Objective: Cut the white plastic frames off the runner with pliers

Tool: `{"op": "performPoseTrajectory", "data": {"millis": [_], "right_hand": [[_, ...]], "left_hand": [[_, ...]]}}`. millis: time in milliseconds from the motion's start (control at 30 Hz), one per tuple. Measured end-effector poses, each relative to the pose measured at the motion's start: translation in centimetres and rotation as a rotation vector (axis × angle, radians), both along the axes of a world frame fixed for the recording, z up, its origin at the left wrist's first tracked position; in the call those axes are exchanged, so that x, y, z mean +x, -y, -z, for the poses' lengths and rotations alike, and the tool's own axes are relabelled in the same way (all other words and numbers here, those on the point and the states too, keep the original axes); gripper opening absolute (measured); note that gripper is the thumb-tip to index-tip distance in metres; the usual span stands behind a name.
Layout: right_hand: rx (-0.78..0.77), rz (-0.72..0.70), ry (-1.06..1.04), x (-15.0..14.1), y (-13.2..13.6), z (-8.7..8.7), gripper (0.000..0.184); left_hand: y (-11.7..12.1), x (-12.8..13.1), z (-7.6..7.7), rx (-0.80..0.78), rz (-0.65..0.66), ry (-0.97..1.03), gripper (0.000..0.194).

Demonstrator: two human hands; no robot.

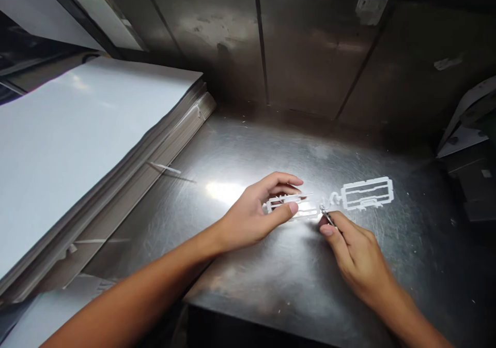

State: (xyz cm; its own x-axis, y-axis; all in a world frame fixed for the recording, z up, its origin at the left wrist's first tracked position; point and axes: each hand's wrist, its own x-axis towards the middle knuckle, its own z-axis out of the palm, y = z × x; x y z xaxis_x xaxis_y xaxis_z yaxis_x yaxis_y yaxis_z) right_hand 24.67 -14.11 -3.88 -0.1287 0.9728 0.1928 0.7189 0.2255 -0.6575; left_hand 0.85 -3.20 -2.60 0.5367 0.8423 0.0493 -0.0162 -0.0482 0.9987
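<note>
The left hand [251, 211] pinches a thin white slotted plastic-looking frame [306, 213] over the middle of a scratched, shiny grey metal table [232, 156], its thumb across the near side and its fingers curved along the far side. The right hand [356, 250] pinches a slim silvery metal tool [328, 215] between thumb and index finger, the tip at the frame's right end. Farther right, just beyond this hand, is a second white slotted rectangular frame [367, 188], with a curled white strip [334, 199] at its left end. A thick white-topped stack of sheets [104, 120] occupies the left side.
</note>
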Motion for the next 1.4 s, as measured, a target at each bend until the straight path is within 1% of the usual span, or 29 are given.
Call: {"op": "performPoseTrajectory", "data": {"millis": [67, 133, 200, 267, 333, 400, 500, 567, 667, 733, 800, 867, 900, 967, 1033, 1100, 1133, 1233, 1300, 1400], "right_hand": [[0.026, -0.028, 0.069, -0.8, 0.2, 0.2, 0.049], [0.04, -0.066, 0.108, -1.8, 0.6, 0.5, 0.052], [0.062, -0.101, 0.146, -2.8, 1.1, 0.9, 0.055], [0.08, -0.122, 0.178, -3.6, 1.6, 1.2, 0.058], [0.085, -0.141, 0.2, -4.2, 2.0, 1.4, 0.061], [0.076, -0.163, 0.212, -4.5, 2.2, 1.5, 0.062], [0.049, -0.193, 0.209, -4.3, 2.2, 1.5, 0.06], [0.036, -0.213, 0.194, -3.9, 1.9, 1.4, 0.058], [0.006, -0.243, 0.152, -2.8, 1.5, 1.0, 0.052], [-0.01, -0.247, 0.115, -2.1, 1.3, 0.7, 0.045], [-0.019, -0.221, 0.059, -1.4, 1.2, 0.5, 0.039], [-0.023, -0.144, -0.016, -1.1, 1.2, 0.6, 0.034], [-0.025, -0.083, -0.062, -1.1, 1.3, 0.6, 0.033], [-0.031, 0.069, -0.171, -1.3, 1.2, 0.6, 0.032], [-0.041, 0.213, -0.283, -1.5, 1.0, 0.5, 0.036], [-0.046, 0.313, -0.381, -1.4, 0.7, 0.3, 0.037], [-0.047, 0.336, -0.427, -1.2, 0.5, 0.3, 0.037], [-0.07, 0.342, -0.566, -0.1, 0.1, 0.0, 0.034], [-0.065, 0.342, -0.576, 0.6, -0.1, -0.3, 0.032], [-0.04, 0.357, -0.443, 1.1, -0.3, -1.0, 0.029]], "left_hand": [[-0.2, -0.2, -0.8, 0.15, -0.066, -0.135, 0.034], [-0.1, -0.4, -1.7, 0.265, -0.093, -0.256, 0.04], [0.2, -0.4, -2.3, 0.344, -0.043, -0.351, 0.044], [0.5, -0.2, -2.4, 0.417, 0.049, -0.408, 0.042], [0.6, 0.2, -2.0, 0.467, 0.129, -0.437, 0.034], [0.5, 0.6, -1.4, 0.467, 0.185, -0.441, 0.03], [0.2, 1.1, -0.6, 0.381, 0.239, -0.401, 0.029], [-0.1, 1.2, -0.3, 0.296, 0.234, -0.35, 0.027], [-0.5, 1.1, -0.2, 0.132, 0.142, -0.195, 0.027], [-0.9, 0.9, 0.0, 0.022, 0.072, -0.047, 0.033], [-1.3, 0.7, 0.3, -0.071, 0.023, 0.074, 0.038], [-1.5, 0.5, 0.5, -0.168, 0.003, 0.14, 0.042], [-1.4, 0.5, 0.6, -0.222, 0.005, 0.164, 0.044], [-1.2, 0.5, 0.7, -0.328, 0.023, 0.213, 0.047], [-0.7, 0.5, 0.7, -0.403, 0.07, 0.234, 0.045], [-0.2, 0.5, 0.6, -0.419, 0.12, 0.195, 0.04], [0.0, 0.6, 0.5, -0.418, 0.144, 0.165, 0.038], [0.3, 0.6, 0.4, -0.41, 0.186, 0.119, 0.032], [0.4, 0.6, 0.5, -0.393, 0.138, 0.14, 0.028], [0.4, 0.8, 0.4, -0.335, 0.02, 0.172, 0.029]]}}
